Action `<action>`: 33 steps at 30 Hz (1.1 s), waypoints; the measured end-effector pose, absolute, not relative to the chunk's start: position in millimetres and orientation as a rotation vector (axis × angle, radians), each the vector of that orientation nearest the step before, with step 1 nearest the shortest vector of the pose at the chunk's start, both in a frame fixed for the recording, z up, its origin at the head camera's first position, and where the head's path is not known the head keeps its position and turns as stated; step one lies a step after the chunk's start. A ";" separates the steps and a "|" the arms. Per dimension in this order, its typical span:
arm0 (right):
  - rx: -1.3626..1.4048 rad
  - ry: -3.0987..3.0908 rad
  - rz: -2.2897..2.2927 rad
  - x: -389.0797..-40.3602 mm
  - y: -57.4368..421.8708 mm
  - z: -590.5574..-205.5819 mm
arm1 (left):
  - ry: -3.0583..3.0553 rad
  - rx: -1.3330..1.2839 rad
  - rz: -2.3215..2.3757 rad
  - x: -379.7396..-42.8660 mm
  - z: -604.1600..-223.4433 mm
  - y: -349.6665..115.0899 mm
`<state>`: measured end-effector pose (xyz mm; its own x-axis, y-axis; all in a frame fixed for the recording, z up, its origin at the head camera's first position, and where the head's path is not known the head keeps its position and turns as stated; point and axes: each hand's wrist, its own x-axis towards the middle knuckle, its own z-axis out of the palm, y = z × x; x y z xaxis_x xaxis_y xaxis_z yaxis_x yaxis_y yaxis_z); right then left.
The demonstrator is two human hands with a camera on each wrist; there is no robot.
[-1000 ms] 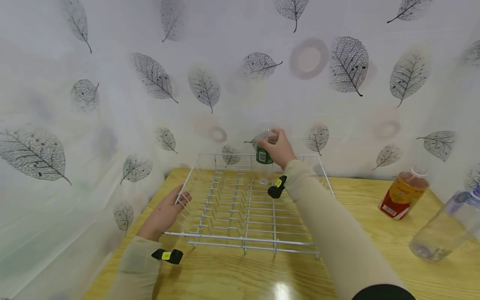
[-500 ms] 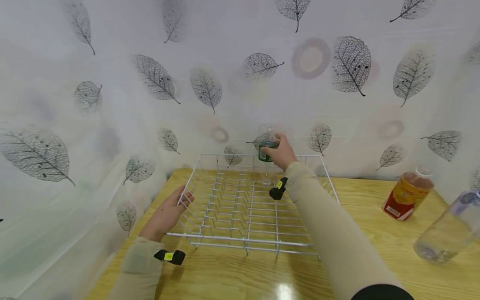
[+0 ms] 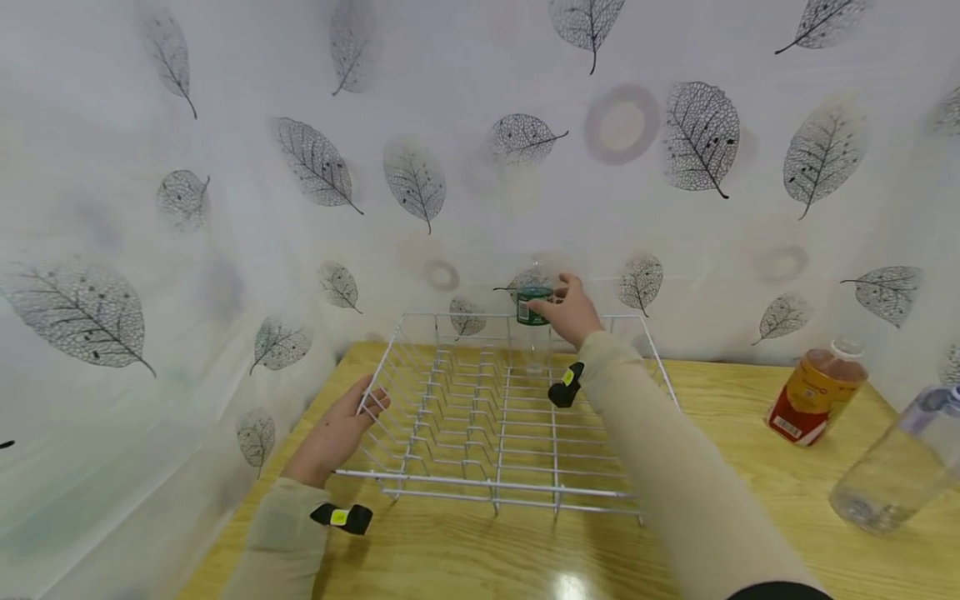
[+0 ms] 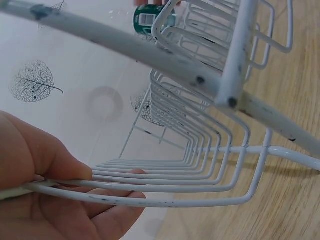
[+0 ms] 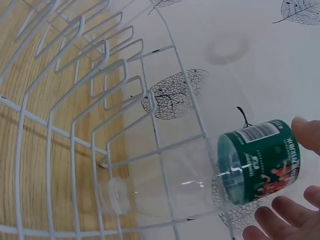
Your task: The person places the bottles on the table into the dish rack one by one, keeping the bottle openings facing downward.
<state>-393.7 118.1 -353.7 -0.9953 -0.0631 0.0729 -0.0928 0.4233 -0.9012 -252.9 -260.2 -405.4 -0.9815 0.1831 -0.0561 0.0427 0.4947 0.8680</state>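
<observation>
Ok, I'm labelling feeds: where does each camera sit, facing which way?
Head: on the head, looking forward and down at the wire rack; left hand, right hand and sleeves show.
Left wrist: on that wrist, looking across the wire rack; left hand and a sliver of right hand show.
Right wrist: on that wrist, looking at the green-labelled bottle and wire rack; part of the right hand shows.
Shared: both wrist views show bottle and rack.

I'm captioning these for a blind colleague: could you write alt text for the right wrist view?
A clear bottle with a green label is neck-down at the back of a white wire rack, the right hand beside its label. Wooden table and leaf-printed backdrop show behind.
</observation>
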 end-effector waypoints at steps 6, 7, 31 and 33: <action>0.181 -2.608 1.662 -382.6 129.4 -339.6 | 2.619 0.227 1.468 -254.0 -406.6 -261.8; 0.186 -2.603 1.662 -381.0 131.3 -337.0 | 2.619 0.231 1.466 -253.8 -406.5 -261.9; 0.281 -2.655 1.380 -337.1 199.0 -301.8 | 2.601 0.245 1.494 -253.5 -406.1 -261.6; 0.294 -2.655 1.341 -329.3 205.5 -300.8 | 2.599 0.240 1.496 -253.0 -406.6 -261.5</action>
<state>-329.3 205.5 -300.8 -0.9691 -0.1051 0.2229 -0.2419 0.5803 -0.7777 -253.0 -261.5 -406.6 -0.9785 0.2033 -0.0360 0.0710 0.4947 0.8661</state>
